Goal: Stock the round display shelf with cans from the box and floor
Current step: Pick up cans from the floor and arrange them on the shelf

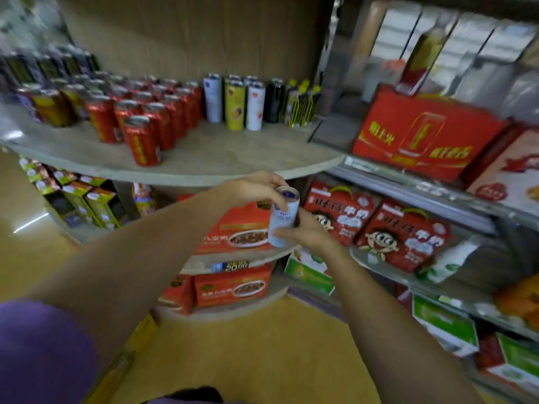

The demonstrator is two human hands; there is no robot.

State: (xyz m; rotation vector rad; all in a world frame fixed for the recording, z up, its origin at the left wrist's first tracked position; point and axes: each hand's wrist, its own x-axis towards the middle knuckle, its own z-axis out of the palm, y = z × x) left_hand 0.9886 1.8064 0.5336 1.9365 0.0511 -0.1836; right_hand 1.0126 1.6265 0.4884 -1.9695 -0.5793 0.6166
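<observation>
Round shelf: red cans grouped left, mixed cans at rear. White can tilted, below shelf edge, between both hands. Right hand grips lower body. Left hand pinches top rim.

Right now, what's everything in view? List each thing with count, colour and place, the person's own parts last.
held can: one, white and pale blue, in both hands below the shelf edge
round shelf: one top tier, grey-beige, lower tiers beneath
red cans: many, red, rows on the top tier's left
slim cans: a few, white, yellow and black, top tier's back right
dark cans: several, blurred, far left back
red food boxes: several, red, on the lower round tiers
red cartoon cartons: two, red, side shelf at right
big red carton: one, red and gold, upper right shelf
floor: yellow-brown
left hand: grips the can's top
right hand: holds the can's lower part
</observation>
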